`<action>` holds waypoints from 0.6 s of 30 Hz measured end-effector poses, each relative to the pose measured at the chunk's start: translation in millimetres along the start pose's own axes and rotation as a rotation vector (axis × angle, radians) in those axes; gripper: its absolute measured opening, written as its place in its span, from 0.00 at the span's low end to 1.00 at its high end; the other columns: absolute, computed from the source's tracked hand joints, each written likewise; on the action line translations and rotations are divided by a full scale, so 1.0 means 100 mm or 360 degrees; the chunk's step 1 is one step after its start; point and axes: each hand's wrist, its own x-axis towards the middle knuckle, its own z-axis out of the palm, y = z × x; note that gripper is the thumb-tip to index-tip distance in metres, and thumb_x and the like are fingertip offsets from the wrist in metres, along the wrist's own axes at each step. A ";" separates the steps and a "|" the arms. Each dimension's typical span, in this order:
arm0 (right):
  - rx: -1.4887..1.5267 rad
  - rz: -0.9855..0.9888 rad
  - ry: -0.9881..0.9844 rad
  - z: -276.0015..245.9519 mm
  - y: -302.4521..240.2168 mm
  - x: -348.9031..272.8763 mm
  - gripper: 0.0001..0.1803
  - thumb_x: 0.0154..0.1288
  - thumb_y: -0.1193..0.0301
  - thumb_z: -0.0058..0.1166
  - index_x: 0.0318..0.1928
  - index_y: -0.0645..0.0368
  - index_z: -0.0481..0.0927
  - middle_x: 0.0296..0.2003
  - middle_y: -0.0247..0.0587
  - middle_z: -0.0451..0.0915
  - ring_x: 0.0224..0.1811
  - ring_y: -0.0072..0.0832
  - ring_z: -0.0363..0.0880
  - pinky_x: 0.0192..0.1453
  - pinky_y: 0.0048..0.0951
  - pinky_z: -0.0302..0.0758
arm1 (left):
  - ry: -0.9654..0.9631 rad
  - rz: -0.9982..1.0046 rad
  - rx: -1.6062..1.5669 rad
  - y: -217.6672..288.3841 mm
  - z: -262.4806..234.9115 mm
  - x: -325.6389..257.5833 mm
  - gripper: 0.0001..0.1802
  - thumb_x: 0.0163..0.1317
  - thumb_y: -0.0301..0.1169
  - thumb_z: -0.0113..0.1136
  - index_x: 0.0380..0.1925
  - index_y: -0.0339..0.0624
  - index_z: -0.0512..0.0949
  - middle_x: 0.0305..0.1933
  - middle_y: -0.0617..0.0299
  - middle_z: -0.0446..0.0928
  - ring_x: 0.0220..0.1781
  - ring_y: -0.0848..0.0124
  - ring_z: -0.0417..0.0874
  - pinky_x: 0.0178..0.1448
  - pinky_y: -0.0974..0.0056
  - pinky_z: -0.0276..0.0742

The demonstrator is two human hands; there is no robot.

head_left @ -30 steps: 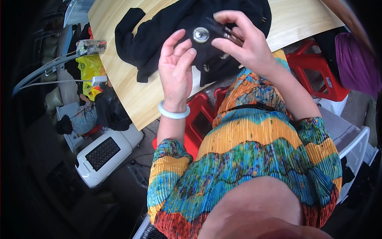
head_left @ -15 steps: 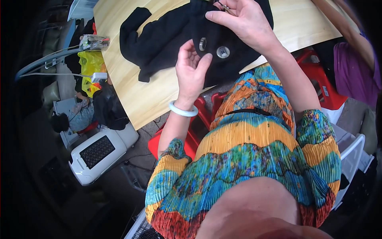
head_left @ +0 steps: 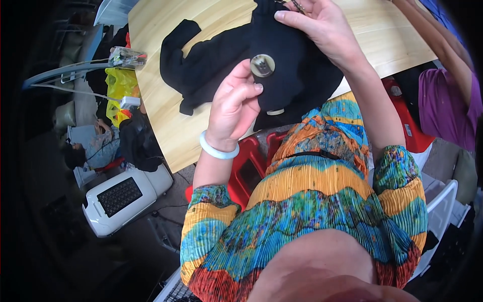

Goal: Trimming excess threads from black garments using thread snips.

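Left hand [head_left: 232, 103]: fingers curled, gripping a fold of the black garment [head_left: 297, 75] from below, thumb tip just beside the large round button [head_left: 262, 65].
Button: on the garment near the table's [head_left: 161, 110] near edge, just right of the left thumb.
Right hand [head_left: 322, 27]: near the far edge, fingers pinched on something small and thin; what it is cannot be told.
Containers: none in view.
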 end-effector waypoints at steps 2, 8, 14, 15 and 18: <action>0.0171 0.0210 0.0049 -0.04 0.20 -0.02 0.15 0.52 0.77 0.54 0.42 0.65 0.70 0.30 0.33 0.74 0.34 0.17 0.71 0.40 0.17 0.69 | 0.0104 -0.0076 0.0019 -0.05 -0.01 0.02 0.22 0.50 0.14 0.39 0.48 0.33 0.64 0.47 0.54 0.71 0.51 0.68 0.71 0.58 0.65 0.65; -0.0169 0.0184 0.0153 -0.01 0.35 -0.03 0.14 0.51 0.77 0.55 0.40 0.65 0.71 0.28 0.32 0.72 0.31 0.17 0.70 0.36 0.17 0.69 | 0.0153 -0.0023 -0.0087 -0.06 -0.06 0.08 0.14 0.63 0.30 0.41 0.45 0.35 0.67 0.44 0.57 0.73 0.45 0.70 0.75 0.50 0.67 0.71; 0.0100 0.0165 0.0289 0.05 0.28 -0.10 0.17 0.53 0.78 0.54 0.45 0.64 0.69 0.34 0.34 0.71 0.35 0.18 0.69 0.41 0.17 0.68 | 0.0205 -0.0156 -0.0053 -0.03 -0.13 0.12 0.12 0.64 0.33 0.42 0.40 0.38 0.71 0.39 0.61 0.75 0.39 0.73 0.76 0.45 0.68 0.73; -0.0095 0.0138 0.0304 0.02 0.29 -0.15 0.17 0.54 0.78 0.53 0.45 0.63 0.68 0.37 0.34 0.71 0.38 0.18 0.69 0.44 0.16 0.67 | 0.0211 -0.0158 -0.0057 -0.04 -0.13 0.11 0.12 0.64 0.33 0.42 0.40 0.38 0.71 0.39 0.61 0.75 0.39 0.73 0.76 0.45 0.68 0.73; 0.0249 0.0093 0.0243 -0.01 0.26 -0.34 0.16 0.54 0.79 0.53 0.45 0.63 0.68 0.37 0.33 0.71 0.40 0.18 0.69 0.45 0.17 0.67 | 0.0290 -0.0202 -0.0241 -0.05 -0.11 0.12 0.13 0.63 0.33 0.43 0.40 0.38 0.72 0.41 0.60 0.75 0.40 0.72 0.76 0.45 0.67 0.73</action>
